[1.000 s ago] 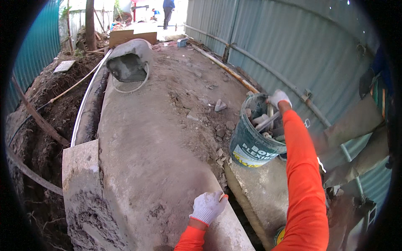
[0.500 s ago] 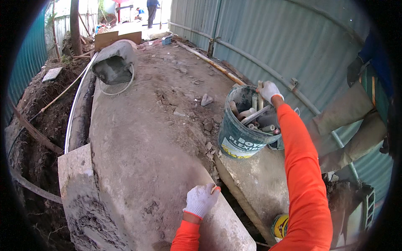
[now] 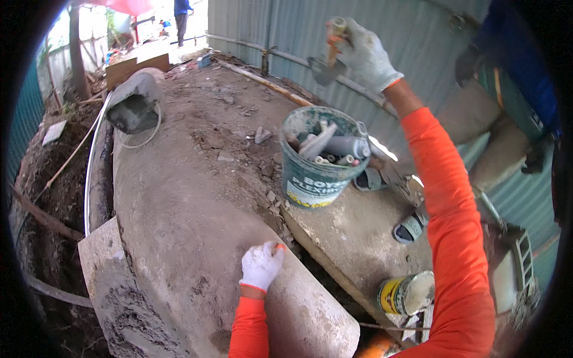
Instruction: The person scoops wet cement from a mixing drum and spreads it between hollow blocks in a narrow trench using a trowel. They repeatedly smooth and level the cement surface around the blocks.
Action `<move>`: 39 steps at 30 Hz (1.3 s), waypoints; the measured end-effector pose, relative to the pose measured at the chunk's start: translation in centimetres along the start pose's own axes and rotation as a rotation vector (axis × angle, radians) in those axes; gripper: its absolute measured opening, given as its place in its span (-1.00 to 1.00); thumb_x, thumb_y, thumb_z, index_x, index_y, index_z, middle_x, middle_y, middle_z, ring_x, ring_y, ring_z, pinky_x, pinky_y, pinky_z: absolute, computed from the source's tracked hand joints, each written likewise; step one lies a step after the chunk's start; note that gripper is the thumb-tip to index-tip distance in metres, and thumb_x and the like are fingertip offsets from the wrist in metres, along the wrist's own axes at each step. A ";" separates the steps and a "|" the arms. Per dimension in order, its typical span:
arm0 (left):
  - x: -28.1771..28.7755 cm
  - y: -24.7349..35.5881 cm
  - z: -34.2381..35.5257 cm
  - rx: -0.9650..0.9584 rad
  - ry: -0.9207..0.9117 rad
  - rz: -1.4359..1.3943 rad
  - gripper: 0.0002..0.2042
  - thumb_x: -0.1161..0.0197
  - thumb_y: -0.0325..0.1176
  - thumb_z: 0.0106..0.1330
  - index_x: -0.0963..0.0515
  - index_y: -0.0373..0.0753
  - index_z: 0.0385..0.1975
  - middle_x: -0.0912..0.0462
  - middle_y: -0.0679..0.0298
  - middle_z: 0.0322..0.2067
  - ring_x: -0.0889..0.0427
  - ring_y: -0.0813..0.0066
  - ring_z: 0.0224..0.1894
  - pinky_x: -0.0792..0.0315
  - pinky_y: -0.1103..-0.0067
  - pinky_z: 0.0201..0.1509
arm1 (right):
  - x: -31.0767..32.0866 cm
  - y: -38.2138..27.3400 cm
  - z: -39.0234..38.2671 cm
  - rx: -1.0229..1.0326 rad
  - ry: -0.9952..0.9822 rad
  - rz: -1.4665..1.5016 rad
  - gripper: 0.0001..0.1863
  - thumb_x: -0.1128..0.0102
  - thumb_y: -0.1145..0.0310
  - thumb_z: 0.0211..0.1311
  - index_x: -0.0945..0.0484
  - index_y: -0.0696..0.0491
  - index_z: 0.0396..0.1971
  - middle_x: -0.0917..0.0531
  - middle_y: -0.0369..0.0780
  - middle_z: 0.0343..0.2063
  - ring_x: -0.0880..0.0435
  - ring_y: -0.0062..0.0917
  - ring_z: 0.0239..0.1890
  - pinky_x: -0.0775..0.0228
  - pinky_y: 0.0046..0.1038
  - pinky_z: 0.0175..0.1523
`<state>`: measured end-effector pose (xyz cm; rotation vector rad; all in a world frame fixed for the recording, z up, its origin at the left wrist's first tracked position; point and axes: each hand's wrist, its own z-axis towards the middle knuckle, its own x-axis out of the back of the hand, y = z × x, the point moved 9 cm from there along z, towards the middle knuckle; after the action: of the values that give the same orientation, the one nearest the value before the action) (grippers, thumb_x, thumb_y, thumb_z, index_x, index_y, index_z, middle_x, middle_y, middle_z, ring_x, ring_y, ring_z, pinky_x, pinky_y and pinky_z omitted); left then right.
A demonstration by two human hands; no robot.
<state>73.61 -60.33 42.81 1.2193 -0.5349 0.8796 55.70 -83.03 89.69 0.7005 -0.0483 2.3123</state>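
My right hand (image 3: 364, 53) is raised above the green bucket, closed round the handle of a trowel (image 3: 327, 71) whose grey blade hangs down. The bucket (image 3: 316, 179) stands on a concrete slab and holds several pipe pieces, handles and other tools (image 3: 322, 143). My left hand (image 3: 262, 262), in a white glove, rests closed on the dusty concrete surface (image 3: 197, 250) near its edge; what, if anything, its fingers hold is hidden, with a small bit of orange showing at the fingertips.
A co-worker (image 3: 507, 89) in sandals stands close at right by the corrugated fence (image 3: 304, 30). A cement-coated bucket (image 3: 136, 95) lies on its side at back left, beside a pipe and dug trench (image 3: 54, 203). A small can (image 3: 406, 293) sits lower right. Another person (image 3: 181, 21) is far back.
My right hand has come up out of the green bucket with the trowel. The view has shifted, showing more of the co-worker at right. My left hand stays on the concrete.
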 end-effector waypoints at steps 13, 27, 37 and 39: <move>-1.4 -8.6 6.8 -0.242 -0.073 -0.185 -0.65 -0.32 -0.16 0.56 -0.74 -0.28 0.12 -0.86 0.09 0.00 -0.81 0.23 0.07 -0.64 0.34 0.18 | 29.2 -27.4 -33.2 -0.603 0.170 0.689 -0.62 -0.38 0.25 0.47 -0.57 0.07 0.16 -0.72 -0.12 -0.16 -0.79 -0.16 -0.22 -0.64 -0.22 -0.15; -7.8 26.5 -33.9 -0.332 -0.934 -0.347 -0.40 -0.26 -0.11 0.63 -0.39 -0.30 0.54 -0.61 0.00 0.32 -0.62 0.25 0.31 -0.47 0.30 0.42 | 51.6 -46.7 -63.4 -1.188 0.227 0.541 -0.61 -0.36 0.49 0.39 -0.51 0.07 0.16 -0.67 -0.10 -0.19 -0.78 -0.07 -0.16 -0.63 -0.15 -0.07; -16.2 35.9 -56.3 1.269 -1.363 -1.360 -0.12 -0.38 0.18 0.47 -0.31 -0.52 0.47 -0.44 -0.28 0.42 -0.47 -0.11 0.47 -0.55 0.15 0.44 | 57.1 -51.6 -67.8 -1.255 0.235 0.732 -0.78 -0.32 0.45 0.40 -0.58 0.04 -0.01 -0.71 -0.09 -0.25 -0.76 -0.08 -0.14 -0.60 -0.14 -0.04; -17.7 39.3 -57.2 1.199 -1.467 -1.505 -0.10 -0.34 0.13 0.50 -0.25 -0.67 0.43 -0.38 -0.36 0.45 -0.43 -0.12 0.51 -0.43 0.21 0.58 | 59.1 -52.6 -70.1 -1.247 0.237 0.589 -0.78 -0.29 0.48 0.38 -0.58 0.05 -0.02 -0.70 -0.08 -0.26 -0.75 -0.07 -0.14 -0.59 -0.13 -0.04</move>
<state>25.93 -7.34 35.45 2.6232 0.0610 -1.3877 20.99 9.04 51.05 -0.2784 -1.5842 2.2506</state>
